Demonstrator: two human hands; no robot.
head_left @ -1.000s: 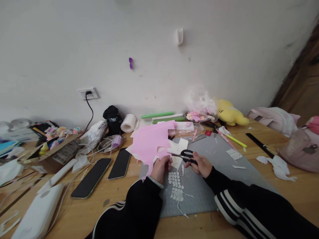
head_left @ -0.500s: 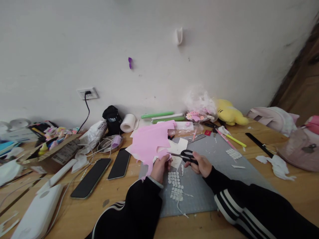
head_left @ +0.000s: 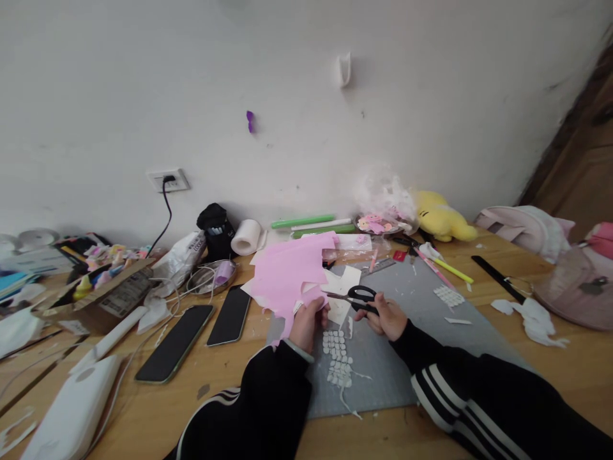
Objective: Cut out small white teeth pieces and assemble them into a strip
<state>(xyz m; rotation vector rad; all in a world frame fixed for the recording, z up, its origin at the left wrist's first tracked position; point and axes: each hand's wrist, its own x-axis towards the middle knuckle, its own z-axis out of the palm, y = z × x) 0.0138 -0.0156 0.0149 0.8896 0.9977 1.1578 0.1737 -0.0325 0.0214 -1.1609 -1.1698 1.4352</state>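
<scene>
My right hand [head_left: 389, 317] grips black-handled scissors [head_left: 363, 296], with fingers at the handle loops and the blades pointing left. Between the thumb and fingers of my left hand [head_left: 309, 322] is a small piece of pink paper [head_left: 313, 294], its edge close to the blade tips. Whether the blades touch it I cannot tell. Just behind lies a large pink paper sheet [head_left: 287, 265] with jagged cut edges, and cream paper scraps [head_left: 345, 281] show beside it. Below the scissors, white adhesive dots [head_left: 339, 358] rest on the grey cutting mat [head_left: 383, 377].
Two phones [head_left: 175, 343] lie on the left, near a white power bank [head_left: 71, 409] and a cardboard box [head_left: 103, 297]. Behind are a tissue roll [head_left: 247, 237] and green rolls [head_left: 304, 222]. A yellow plush toy [head_left: 443, 216] and a pink bag [head_left: 577, 284] sit at right.
The scissors and my right hand have shifted very slightly to the left and up. My left hand keeps its place with the pink paper.
</scene>
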